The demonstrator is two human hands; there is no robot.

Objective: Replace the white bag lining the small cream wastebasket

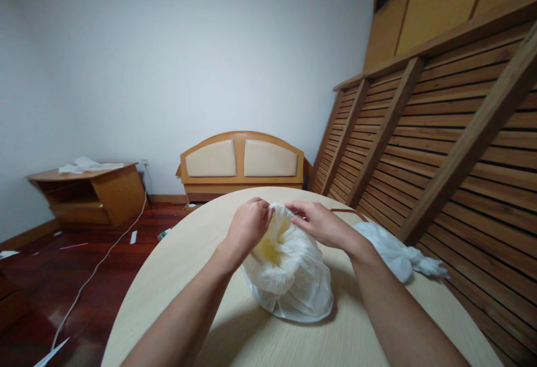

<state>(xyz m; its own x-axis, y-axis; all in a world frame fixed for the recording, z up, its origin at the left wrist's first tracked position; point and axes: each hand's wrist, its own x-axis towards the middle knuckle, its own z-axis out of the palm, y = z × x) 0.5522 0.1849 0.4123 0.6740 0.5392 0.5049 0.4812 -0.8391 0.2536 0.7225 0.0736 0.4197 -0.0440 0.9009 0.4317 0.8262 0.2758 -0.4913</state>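
Two hands meet at the mouth of a white plastic bag (293, 277) that sits near the middle of a round, pale wooden tabletop (176, 277). The left hand (249, 224) is closed, its fingertips pinching the bag's rim on the left side. The right hand (321, 222) lies over the rim on the opposite side, fingers curled down and gripping the plastic. Between them the mouth is gathered but partly open, and something pale yellow shows inside; what it is cannot be told. The bag bulges at its base and rests on the tabletop between the two forearms.

A second bag (390, 252), white and twisted shut at one end, lies just right of the right wrist, near the tabletop's edge. Behind it a slatted wooden frame (440, 149) leans up along the right. A headboard (242, 160) with two cream pads stands against the white wall beyond the tabletop. At far left is a low cabinet (92, 188) with white sheets on top, and a white cable (96, 269) trails across the dark red floor (42, 277).
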